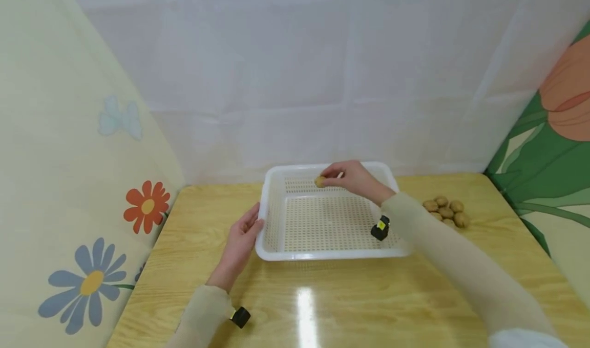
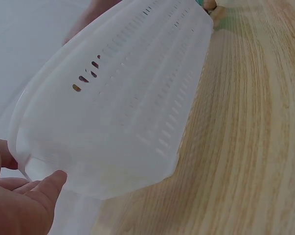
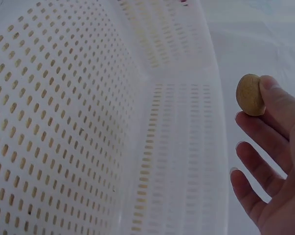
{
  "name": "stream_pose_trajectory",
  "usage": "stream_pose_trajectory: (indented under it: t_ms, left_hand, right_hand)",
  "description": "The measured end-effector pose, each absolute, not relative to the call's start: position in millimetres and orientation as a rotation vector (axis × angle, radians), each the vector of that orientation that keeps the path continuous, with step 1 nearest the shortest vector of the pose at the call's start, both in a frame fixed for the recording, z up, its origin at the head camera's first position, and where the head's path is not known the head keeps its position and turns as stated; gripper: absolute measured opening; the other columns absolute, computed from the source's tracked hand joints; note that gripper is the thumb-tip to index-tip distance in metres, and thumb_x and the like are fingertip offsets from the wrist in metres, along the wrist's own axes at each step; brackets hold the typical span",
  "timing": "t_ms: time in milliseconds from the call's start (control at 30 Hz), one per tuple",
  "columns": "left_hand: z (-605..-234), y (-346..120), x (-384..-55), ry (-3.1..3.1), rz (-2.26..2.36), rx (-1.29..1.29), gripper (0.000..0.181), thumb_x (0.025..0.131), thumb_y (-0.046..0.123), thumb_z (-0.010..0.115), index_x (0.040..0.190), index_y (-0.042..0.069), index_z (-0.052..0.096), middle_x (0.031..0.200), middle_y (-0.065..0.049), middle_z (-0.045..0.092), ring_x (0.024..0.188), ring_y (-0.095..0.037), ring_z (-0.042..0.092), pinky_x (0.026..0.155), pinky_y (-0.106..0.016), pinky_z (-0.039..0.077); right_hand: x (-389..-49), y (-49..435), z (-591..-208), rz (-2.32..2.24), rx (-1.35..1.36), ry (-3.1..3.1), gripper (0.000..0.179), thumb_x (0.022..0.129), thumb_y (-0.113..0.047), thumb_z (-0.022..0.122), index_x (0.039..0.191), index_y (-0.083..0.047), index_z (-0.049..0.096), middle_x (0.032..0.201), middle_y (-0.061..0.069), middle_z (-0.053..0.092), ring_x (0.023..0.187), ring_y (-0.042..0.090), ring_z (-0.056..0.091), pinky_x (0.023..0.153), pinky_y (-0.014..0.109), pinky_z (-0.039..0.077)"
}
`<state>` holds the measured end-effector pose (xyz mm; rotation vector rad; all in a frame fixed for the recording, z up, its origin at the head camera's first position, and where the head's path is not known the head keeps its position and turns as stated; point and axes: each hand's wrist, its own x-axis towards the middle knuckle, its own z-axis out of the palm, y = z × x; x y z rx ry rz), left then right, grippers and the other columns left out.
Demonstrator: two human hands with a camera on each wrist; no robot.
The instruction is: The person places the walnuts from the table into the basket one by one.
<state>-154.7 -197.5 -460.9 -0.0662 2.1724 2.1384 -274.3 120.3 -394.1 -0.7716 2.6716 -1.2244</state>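
A white plastic basket with slotted walls and floor stands on the wooden table. My left hand holds its left rim; the left wrist view shows a finger against the outside of the basket wall. Over the far part of the basket, my right hand pinches a walnut between thumb and forefinger. The other fingers of that hand are spread apart in the right wrist view. No walnuts show on the visible part of the basket's floor.
A small pile of walnuts lies on the table to the right of the basket, partly hidden by the right sleeve. White cloth hangs behind the table, and printed flower panels flank both sides.
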Motion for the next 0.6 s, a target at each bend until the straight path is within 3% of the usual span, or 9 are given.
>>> stream_pose_trajectory:
  t_ms: [267, 600]
  left_hand:
    - [-462, -199, -151, 2.170, 2.160, -0.060, 0.054, 0.109, 0.007, 0.051, 0.160, 0.002, 0.036, 0.161, -0.016, 0.043, 0.144, -0.029, 0.045, 0.105, -0.026, 0.051]
    - [-467, -196, -147, 2.154, 2.173, -0.022, 0.054, 0.109, 0.008, 0.052, 0.160, 0.003, 0.037, 0.161, -0.016, 0.044, 0.144, -0.031, 0.046, 0.107, -0.031, 0.051]
  right_hand:
    - [-288, 81, -427, -1.156, -0.828, 2.531, 0.027, 0.094, -0.032, 0.079, 0.116, -0.015, 0.079, 0.107, -0.004, 0.077, 0.097, 0.015, 0.067, 0.085, 0.036, 0.056]
    - [-297, 55, -463, -0.913, -1.014, 2.528, 0.021, 0.094, -0.026, 0.080, 0.109, -0.011, 0.079, 0.101, -0.003, 0.078, 0.092, 0.009, 0.069, 0.088, 0.029, 0.057]
